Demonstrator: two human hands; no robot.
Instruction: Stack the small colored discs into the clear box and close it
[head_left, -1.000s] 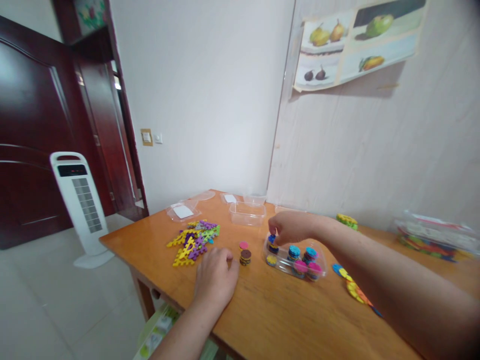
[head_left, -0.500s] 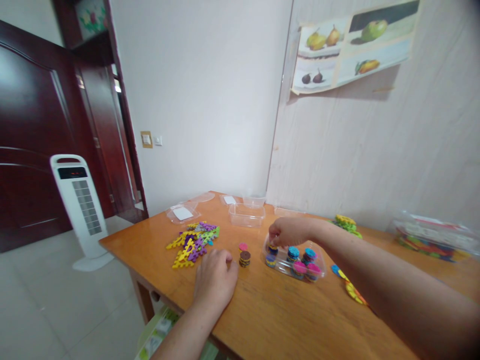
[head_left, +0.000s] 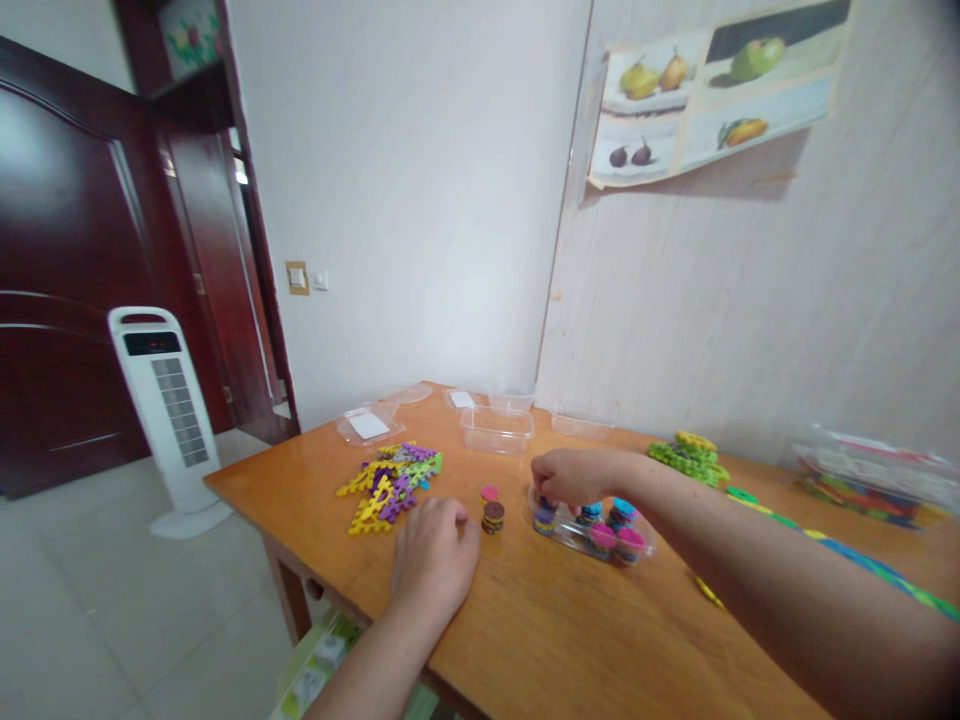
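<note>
My right hand (head_left: pixel 571 476) reaches into a clear plastic tray (head_left: pixel 577 548), its fingers pinched on the top of a stack of dark notched discs (head_left: pixel 549 503) at the tray's left end. The fingertips partly hide that stack. Other stacks stand in the tray, with blue discs (head_left: pixel 621 513) and pink discs (head_left: pixel 629 545) on top. My left hand (head_left: pixel 435 552) rests on the table with its fingers loosely bent, the thumb apart, and nothing visible in it. Just right of it are a short stack of brown-topped discs (head_left: pixel 493 517) and a pink disc (head_left: pixel 489 494).
Yellow, purple and green notched pieces (head_left: pixel 390 490) lie in a pile on the wooden table (head_left: pixel 570 640). Behind are a clear container (head_left: pixel 496 430) and clear lids (head_left: pixel 369 426). Green pieces (head_left: pixel 686 458) and a filled clear box (head_left: pixel 874 480) sit to the right.
My right hand has moved slightly left and lower onto the stack at the tray's left end. My left hand keeps its place on the table. The view has shifted a little.
</note>
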